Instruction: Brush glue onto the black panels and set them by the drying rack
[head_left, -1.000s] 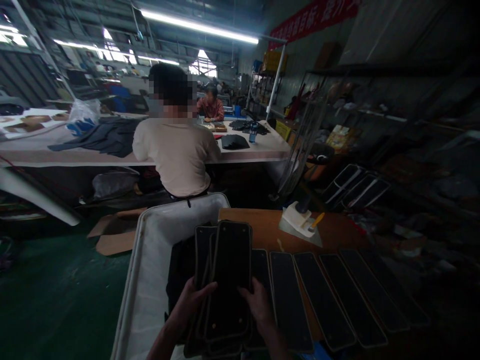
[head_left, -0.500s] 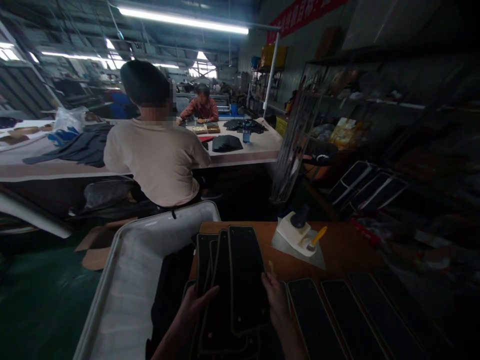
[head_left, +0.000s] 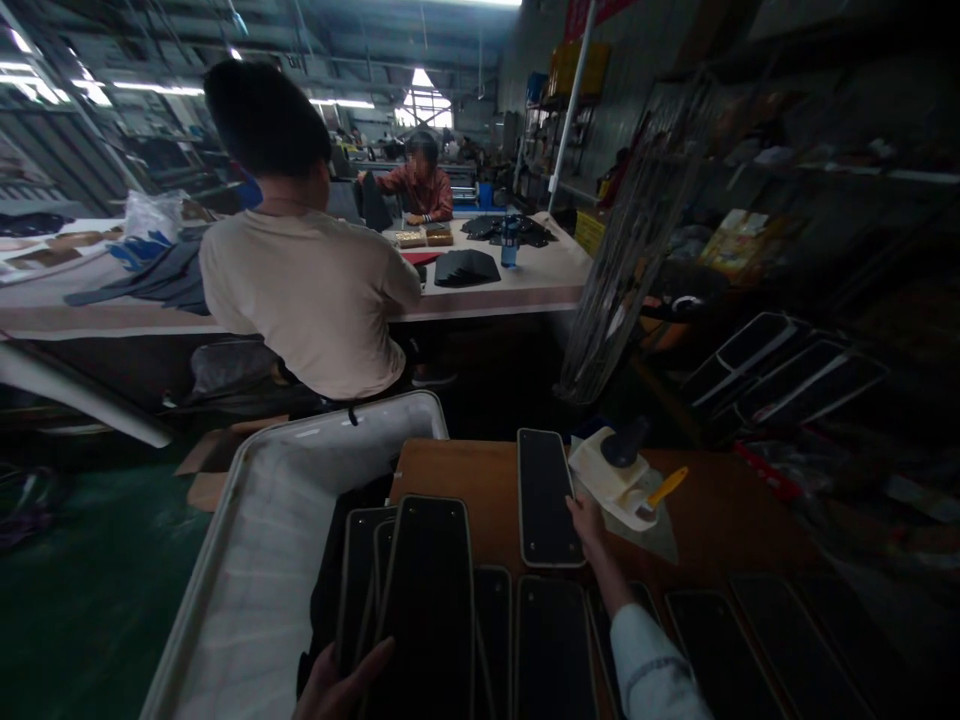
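My left hand (head_left: pixel 346 678) is closed on the left edge of a small stack of dark rectangular panels (head_left: pixel 426 590), with its thumb on top. The panels have pale edging and small round studs near the corners. My right hand (head_left: pixel 589 528) grips the right edge of a single dark panel (head_left: pixel 546 490) at the back of the brown table (head_left: pixel 457 458). Whether that panel touches the tabletop I cannot tell. Nearer to me, another dark panel (head_left: pixel 555 635) lies below it on the table, with several more in a row to the right.
A white container (head_left: pixel 352 412) with a brush with a yellow handle (head_left: pixel 666 487) stands on a sheet right of my right hand. To the left is a large white bin (head_left: pixel 255 520) holding dark material. A seated person (head_left: pixel 307 290) works at the long table (head_left: pixel 517 297) ahead.
My right hand has left the stack and moved forward and right with one panel. My left hand has drawn the remaining stack nearer and to the left. The view has shifted slightly.
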